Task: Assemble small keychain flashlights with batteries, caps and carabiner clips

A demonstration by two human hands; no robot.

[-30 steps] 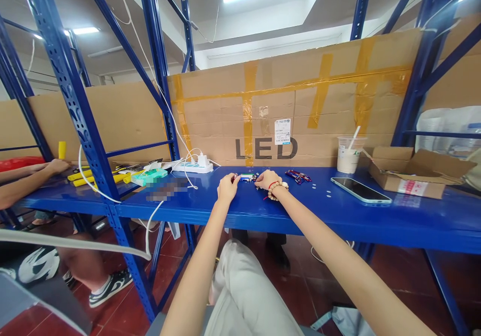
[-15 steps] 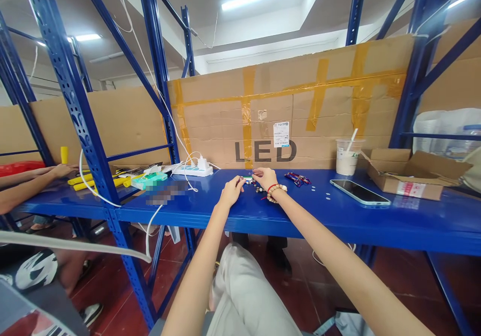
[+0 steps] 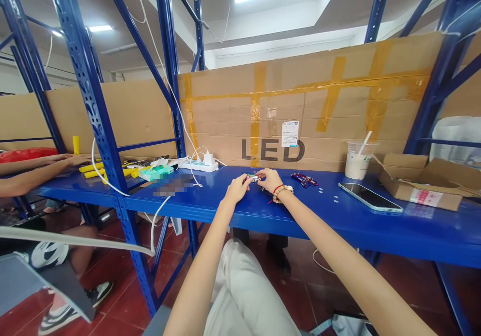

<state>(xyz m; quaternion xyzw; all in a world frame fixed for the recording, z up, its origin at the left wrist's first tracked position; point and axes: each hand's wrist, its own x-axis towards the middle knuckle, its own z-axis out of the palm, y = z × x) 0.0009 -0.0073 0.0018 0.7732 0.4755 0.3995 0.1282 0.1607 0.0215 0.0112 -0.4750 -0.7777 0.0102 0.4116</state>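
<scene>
Both of the person's arms stretched out over a blue shelf (image 3: 376, 226) that served as a bench. The left hand (image 3: 237, 190) and the right hand (image 3: 269, 180) met over a small part (image 3: 252, 179), a short piece with green and metal on it, too small to name. The fingertips of each hand pinched one end of it, so it sat between the two hands just above the shelf surface, in front of a cardboard sheet (image 3: 319, 105) printed with the letters LED. A beaded bracelet (image 3: 282, 192) circled the right wrist (with a red thread beside it).

Just right of the hands lay a cluster of red and blue bits (image 3: 303, 179), apart from the fingers. Farther right a phone (image 3: 370, 197) lay flat, screen up, near the shelf's front edge. Behind it stood a plastic cup (image 3: 356, 158) with a straw, and beside that an open cardboard box (image 3: 421, 183).

To the left, a white power strip (image 3: 198, 164) rested against the cardboard, its cable trailing off the shelf edge. Beyond a blue upright (image 3: 93, 100), another person's forearm (image 3: 37, 172) reached across the next bay, the hand close to some yellow tubes (image 3: 93, 170).
</scene>
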